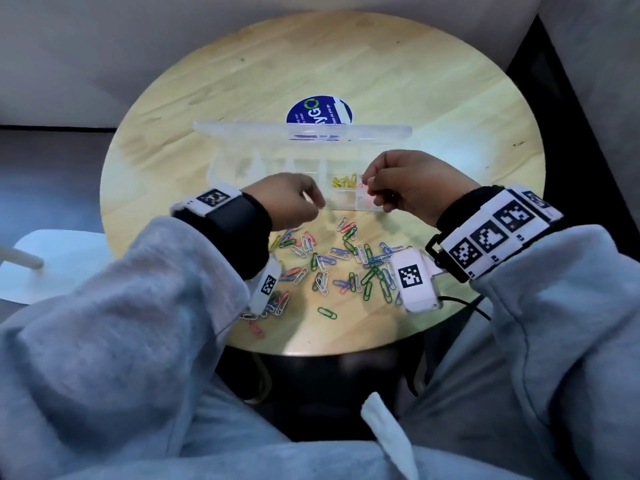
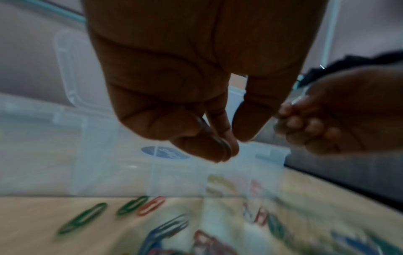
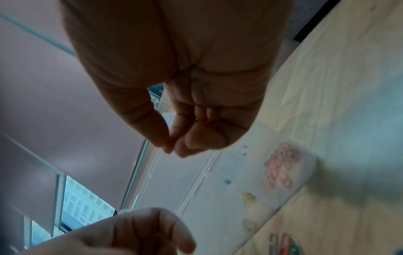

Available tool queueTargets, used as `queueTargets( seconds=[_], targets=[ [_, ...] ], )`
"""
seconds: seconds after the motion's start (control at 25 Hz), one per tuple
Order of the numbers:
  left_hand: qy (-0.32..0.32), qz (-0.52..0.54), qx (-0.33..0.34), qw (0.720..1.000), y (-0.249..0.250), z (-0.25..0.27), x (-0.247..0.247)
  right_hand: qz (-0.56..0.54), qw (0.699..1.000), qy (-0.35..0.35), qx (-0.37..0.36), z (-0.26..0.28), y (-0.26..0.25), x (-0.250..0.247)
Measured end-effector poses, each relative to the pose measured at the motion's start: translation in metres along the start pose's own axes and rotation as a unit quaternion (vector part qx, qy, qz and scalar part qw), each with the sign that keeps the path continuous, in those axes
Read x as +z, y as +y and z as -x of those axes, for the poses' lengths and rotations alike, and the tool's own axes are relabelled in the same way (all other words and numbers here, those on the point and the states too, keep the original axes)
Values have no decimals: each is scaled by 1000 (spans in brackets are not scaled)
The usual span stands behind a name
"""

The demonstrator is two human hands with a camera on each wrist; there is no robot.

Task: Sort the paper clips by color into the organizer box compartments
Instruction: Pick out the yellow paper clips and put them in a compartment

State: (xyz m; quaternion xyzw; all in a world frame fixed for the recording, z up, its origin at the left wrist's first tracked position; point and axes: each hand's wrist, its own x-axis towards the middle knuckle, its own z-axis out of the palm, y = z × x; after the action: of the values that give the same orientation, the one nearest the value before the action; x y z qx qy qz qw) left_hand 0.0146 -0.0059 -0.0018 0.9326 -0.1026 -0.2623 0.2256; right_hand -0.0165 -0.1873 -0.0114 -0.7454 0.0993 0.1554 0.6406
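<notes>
- Both hands hover over the near edge of the organizer box (image 1: 304,161), raised clear of the loose paper clips (image 1: 332,265), probably so clips can be dropped straight down into a compartment.
- Left hand (image 1: 289,199): fingers curled, thumb and fingertips drawn together as if pinching. The left wrist view is blurred and no clip shows between them, so whether it holds anything cannot be told.
- Right hand (image 1: 405,183): fingers curled in, thumb meeting the forefinger. A thin pale sliver at its fingers in the left wrist view may be a clip, but that is uncertain.
- The box sits mid-table with its clear lid (image 1: 301,130) standing open at the far side, which leaves the compartments facing the person and within easy reach.
- Yellow clips (image 1: 344,181) fill one compartment and red clips (image 3: 282,170) the one beside it to the right, next to the right hand.
- Green, blue, white and red clips lie scattered on the wooden table (image 1: 242,81) between the box and the person, so most of the sorting appears undone.
</notes>
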Motion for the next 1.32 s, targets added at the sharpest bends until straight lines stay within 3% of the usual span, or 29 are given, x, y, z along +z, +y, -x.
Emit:
queueTargets(
  seconds=[0.08,0.16,0.28,0.4,0.6,0.84,1.12,1.32],
  targets=[
    [-8,-142,-13,990,-3,7,8,71,997,-14,11,3,7,1],
    [-17,-191,-18,981,-5,12,16,149,988,-33,23,6,15,4],
    [-21,-226,-12,974,-10,13,24,327,942,-55,40,10,25,8],
    [19,-231,-33,972,-17,8,23,441,894,-55,50,12,26,14],
    [-1,-199,-107,974,-22,-3,24,494,867,-40,58,7,29,21],
    [-8,-161,-92,983,-18,-14,38,535,840,-60,65,2,36,31],
    [-2,-121,-96,988,-18,-20,41,528,847,-55,29,-5,40,35],
    [-45,-152,-87,983,-15,-18,42,547,833,-69,36,-7,43,38]
  ],
)
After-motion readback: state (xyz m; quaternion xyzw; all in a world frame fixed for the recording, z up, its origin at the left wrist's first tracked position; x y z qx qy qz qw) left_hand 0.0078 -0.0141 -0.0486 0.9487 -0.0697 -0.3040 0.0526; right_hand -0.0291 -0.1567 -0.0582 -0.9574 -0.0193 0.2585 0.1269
